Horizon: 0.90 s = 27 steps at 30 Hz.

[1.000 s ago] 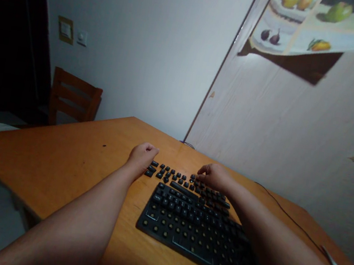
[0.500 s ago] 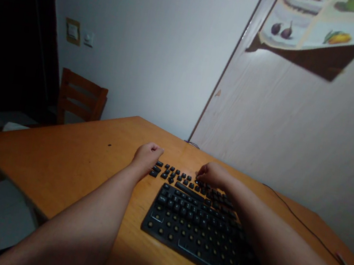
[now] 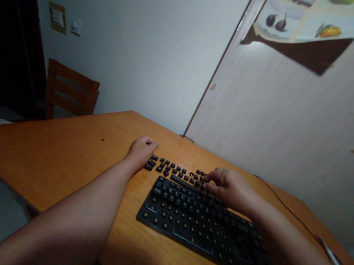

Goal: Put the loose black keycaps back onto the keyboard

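Left hand: in the head view, the left hand [image 3: 142, 150] rests on its side with fingers folded inward (whether anything sits inside that curl, I cannot tell), perhaps parked there to steady the body or mark the end of the rows
Right hand: the right hand [image 3: 227, 185] hangs low, palm down, thumb and forefinger parted with no piece visible between them; that gap looks suited to something small
Loose keycaps: the loose keycaps [image 3: 173, 165] run from just beside the left hand to beneath the right hand, set apart in rough rows, probably so that fingertips can reach each one singly
Long keycap: the long keycap [image 3: 180, 181] lies between the two hands, on the near side of the small ones, likely kept apart because of its shape
Keyboard: the black keyboard [image 3: 177, 233] lies flat, nearer the body than either hand, its right end under the right forearm; caps cover its far rows while bare switches show in the near ones, and this position seems chosen to leave it within short reach
Worktop: the worktop [image 3: 67, 164] stretches bare to the left of the left hand, apart from a tiny dark piece [image 3: 103, 139], too small to identify
Cable: a thin cable [image 3: 281, 207] runs beyond the right hand, apparently out of its way
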Motion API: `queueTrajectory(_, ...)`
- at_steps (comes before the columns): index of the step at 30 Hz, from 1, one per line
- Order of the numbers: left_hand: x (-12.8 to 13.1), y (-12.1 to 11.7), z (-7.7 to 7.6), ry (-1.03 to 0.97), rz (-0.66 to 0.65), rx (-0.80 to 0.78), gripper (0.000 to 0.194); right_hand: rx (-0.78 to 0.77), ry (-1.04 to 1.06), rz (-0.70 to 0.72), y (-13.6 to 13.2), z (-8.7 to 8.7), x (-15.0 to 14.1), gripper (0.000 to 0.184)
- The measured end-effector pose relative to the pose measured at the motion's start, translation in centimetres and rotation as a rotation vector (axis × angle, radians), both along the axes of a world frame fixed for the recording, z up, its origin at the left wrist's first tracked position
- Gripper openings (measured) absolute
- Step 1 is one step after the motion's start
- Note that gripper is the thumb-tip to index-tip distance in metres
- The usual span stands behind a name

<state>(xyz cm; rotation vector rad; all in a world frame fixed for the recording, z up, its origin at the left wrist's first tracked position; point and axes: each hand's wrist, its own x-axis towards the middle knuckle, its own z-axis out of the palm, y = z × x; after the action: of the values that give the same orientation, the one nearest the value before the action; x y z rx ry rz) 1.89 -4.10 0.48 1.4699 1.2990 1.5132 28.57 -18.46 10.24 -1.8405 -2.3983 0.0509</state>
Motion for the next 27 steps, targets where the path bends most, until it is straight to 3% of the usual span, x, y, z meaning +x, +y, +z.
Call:
queueTrajectory(4,0.0,0.1,0.0,-0.021,-0.009,-0.023,0.023,0.043,-0.035,0.11,-5.0,-1.2,0.1,0.016)
queueTrajectory(8,-0.1,0.3,-0.2,-0.057,-0.016,-0.03,0.022,0.073,-0.068,0.11,-7.2,-3.0,0.0,0.014)
queueTrajectory(13,-0.1,0.3,-0.3,-0.048,-0.026,-0.026,0.021,0.07,-0.079,0.069,-7.7,-3.8,-0.4,0.015)
queueTrajectory(27,-0.2,0.4,-0.4,-0.038,-0.029,-0.019,0.022,0.112,-0.163,0.06,-8.2,-4.0,-1.6,0.02)
